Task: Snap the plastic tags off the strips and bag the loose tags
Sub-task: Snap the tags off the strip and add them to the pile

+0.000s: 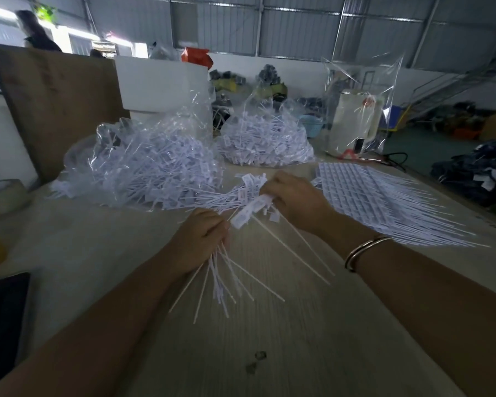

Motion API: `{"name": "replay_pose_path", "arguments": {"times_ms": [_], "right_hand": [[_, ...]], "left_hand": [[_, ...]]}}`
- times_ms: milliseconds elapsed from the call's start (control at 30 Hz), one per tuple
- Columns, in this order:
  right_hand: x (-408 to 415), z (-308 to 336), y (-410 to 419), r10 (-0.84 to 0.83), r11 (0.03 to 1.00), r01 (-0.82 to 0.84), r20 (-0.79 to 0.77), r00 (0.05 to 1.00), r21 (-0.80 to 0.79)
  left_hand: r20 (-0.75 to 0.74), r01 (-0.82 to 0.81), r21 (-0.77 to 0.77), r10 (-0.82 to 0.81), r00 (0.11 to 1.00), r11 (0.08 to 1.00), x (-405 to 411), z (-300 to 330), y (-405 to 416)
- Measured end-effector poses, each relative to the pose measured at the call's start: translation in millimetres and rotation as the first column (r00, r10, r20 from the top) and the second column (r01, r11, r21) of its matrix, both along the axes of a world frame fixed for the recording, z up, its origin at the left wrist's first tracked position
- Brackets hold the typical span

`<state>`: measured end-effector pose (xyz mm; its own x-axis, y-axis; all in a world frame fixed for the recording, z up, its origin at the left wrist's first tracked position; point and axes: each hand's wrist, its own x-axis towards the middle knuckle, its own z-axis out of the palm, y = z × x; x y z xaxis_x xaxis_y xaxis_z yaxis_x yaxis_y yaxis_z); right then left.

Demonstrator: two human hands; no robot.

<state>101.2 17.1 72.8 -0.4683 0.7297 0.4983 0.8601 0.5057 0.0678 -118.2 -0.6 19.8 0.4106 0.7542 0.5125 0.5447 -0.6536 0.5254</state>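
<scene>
My left hand (201, 239) grips a bundle of loose white tags (226, 270) by their thin tails, which fan out below it over the table. My right hand (292, 196) holds the flat heads of the same bundle (249, 193) just above the table. A clear bag heaped with loose tags (143, 167) lies at the back left, and a second full bag (264, 141) sits behind the hands. A stack of uncut tag strips (384, 193) lies to the right of my right hand.
The work goes on at a pale wooden table (269, 339). A roll of tape (3, 196) sits at the left edge, a dark object (0, 310) at the near left. A white kettle in clear plastic (355, 121) stands back right. A person (35, 30) stands far left.
</scene>
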Motion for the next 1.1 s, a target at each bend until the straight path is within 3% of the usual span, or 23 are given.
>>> {"name": "replay_pose_path", "arguments": {"times_ms": [67,133,200,267,333,400,467,500,567,667,833,1100], "right_hand": [[4.7,12.0,-1.8,-0.021,0.998,0.028,-0.141,0.990,0.051],[6.3,27.9,-5.1,-0.029,0.986,0.068,-0.253,0.967,0.150],[6.8,44.9,-11.4,-0.012,0.955,0.108,-0.325,0.946,0.277],[7.5,59.3,-21.2,0.009,0.916,0.136,-0.360,0.933,0.377],[6.9,67.6,-34.1,0.017,0.886,0.146,-0.346,0.938,0.440],[1.3,66.2,-50.0,-0.009,0.872,0.123,-0.235,0.972,0.475],[-5.2,51.7,-64.8,-0.058,0.878,0.093,-0.089,0.994,0.470],[-7.3,41.3,-71.2,-0.087,0.888,0.099,-0.046,0.995,0.450],[-7.0,21.3,-82.4,-0.143,0.910,0.142,-0.024,0.989,0.391],[-0.2,-1.2,-93.5,-0.212,0.930,0.216,-0.044,0.976,0.299],[-3.0,-14.3,-104.5,-0.177,0.951,0.194,-0.090,0.980,0.241],[2.1,-14.3,-93.8,-0.172,0.951,0.160,0.024,0.985,0.266]], "left_hand": [[0.020,0.016,0.026,-0.016,1.000,1.000,-2.4,-0.9,0.4],[-0.055,0.017,0.080,-0.012,0.998,0.997,-1.5,-3.6,3.0],[-0.241,-0.085,0.101,0.107,0.965,0.991,5.7,-7.9,1.9],[-0.264,-0.172,0.122,0.199,0.944,0.978,15.8,-10.9,-3.2],[-0.043,-0.168,0.130,0.175,0.984,0.977,22.6,-6.2,-11.2],[0.247,-0.102,-0.016,0.103,0.963,0.995,22.3,2.3,-16.6],[0.590,0.104,-0.283,0.087,0.803,0.953,24.4,13.2,-24.5],[0.649,0.167,-0.341,0.104,0.754,0.925,25.2,17.0,-27.7],[0.534,0.208,-0.292,-0.022,0.845,0.934,28.6,19.0,-31.8],[0.209,0.117,-0.147,-0.085,0.974,0.982,30.8,13.1,-29.3],[-0.011,0.041,-0.136,-0.043,0.999,0.990,26.8,2.3,-27.7],[0.049,0.138,-0.015,-0.137,0.989,0.990,30.6,7.2,-30.7]]}}
